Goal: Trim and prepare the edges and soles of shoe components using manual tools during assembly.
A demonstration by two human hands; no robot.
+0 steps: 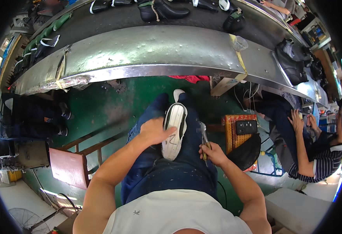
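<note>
A shoe (174, 145) lies sole side up across my lap, with a pale bottom and black material around its edge. My left hand (154, 132) grips it from the left, the thumb lying across the pale bottom and the other fingers hidden beneath its side. Over my right thigh, my right hand (214, 154) is closed round the handles of metal pliers (204, 137). Their head points away from me, a little apart from the shoe.
A metal-edged workbench (139, 46) curves across the front; beyond it a dark belt (112, 22) carries black boots (167, 11). A clear plastic cup (239, 43) stands on the edge. A woven seat (233, 145) is at right. Co-workers sit on both sides.
</note>
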